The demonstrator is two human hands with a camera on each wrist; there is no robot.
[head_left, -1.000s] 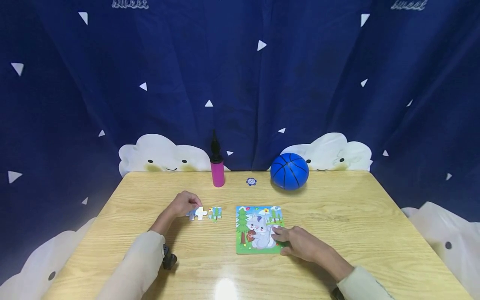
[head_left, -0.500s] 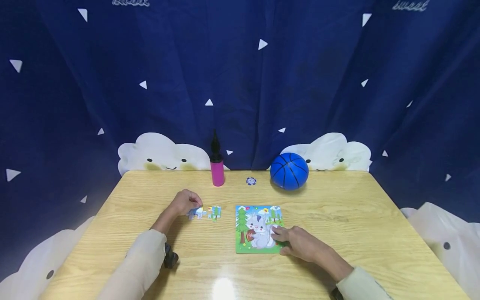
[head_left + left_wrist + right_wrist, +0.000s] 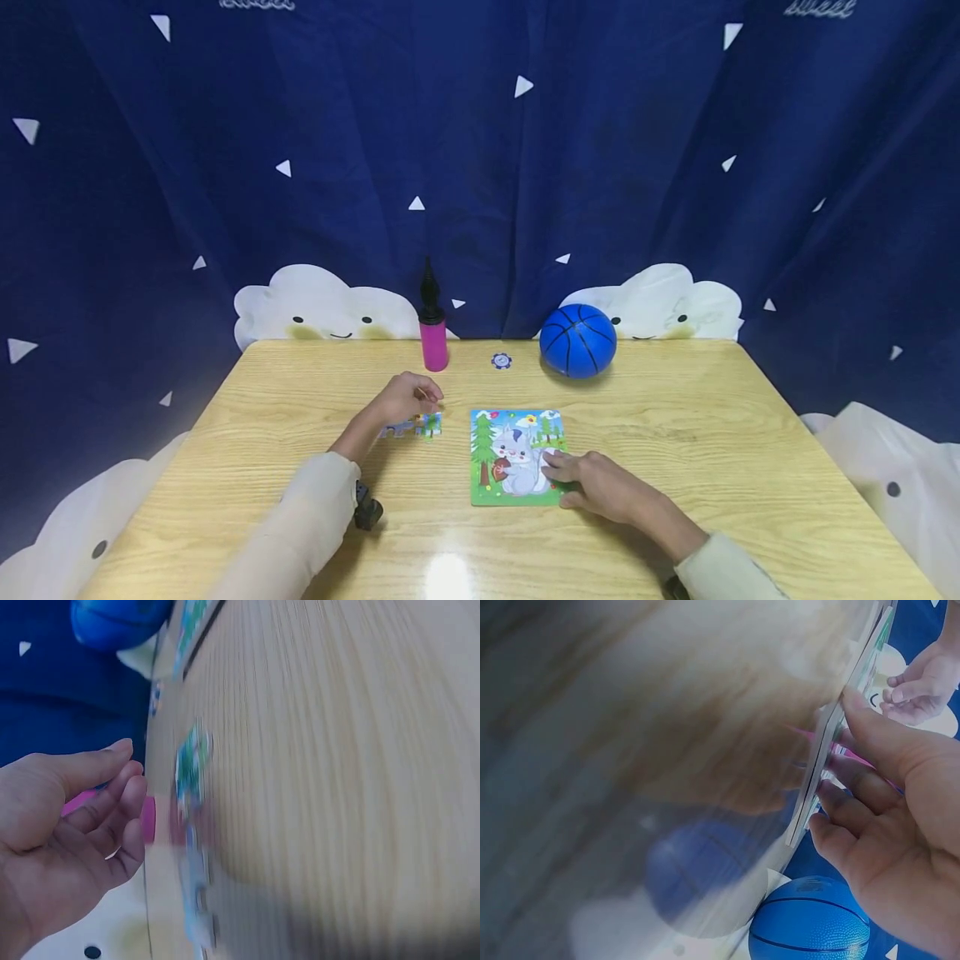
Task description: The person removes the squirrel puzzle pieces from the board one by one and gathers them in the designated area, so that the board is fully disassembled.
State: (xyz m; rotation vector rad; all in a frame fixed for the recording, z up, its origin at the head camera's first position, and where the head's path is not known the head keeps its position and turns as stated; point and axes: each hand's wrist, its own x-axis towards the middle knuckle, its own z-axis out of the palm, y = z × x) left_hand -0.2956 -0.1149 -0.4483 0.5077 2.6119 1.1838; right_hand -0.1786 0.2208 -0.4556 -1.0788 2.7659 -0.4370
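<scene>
My left hand (image 3: 408, 398) hovers over a small group of puzzle pieces (image 3: 431, 425), its fingers loosely bent. In the left wrist view nothing lies between thumb and fingertips, and the blurred puzzle pieces (image 3: 193, 765) are apart from the hand. The left part of the group is partly hidden by the hand in the head view. A square squirrel puzzle (image 3: 513, 458) lies flat to the right. My right hand (image 3: 603, 485) rests on its right side, fingers on the picture and thumb at the edge, as the right wrist view also shows along the puzzle's edge (image 3: 817, 769).
At the back of the wooden table (image 3: 675, 433) stand a pink hand pump (image 3: 434, 343) with a black nozzle and a blue ball (image 3: 578, 341). Between them lies a small blue-and-white disc (image 3: 501, 361). A dark blue curtain (image 3: 480, 167) hangs behind.
My left hand has let go of a puzzle piece at the group's left end and moved right and slightly up. The right hand has stayed on the squirrel puzzle.
</scene>
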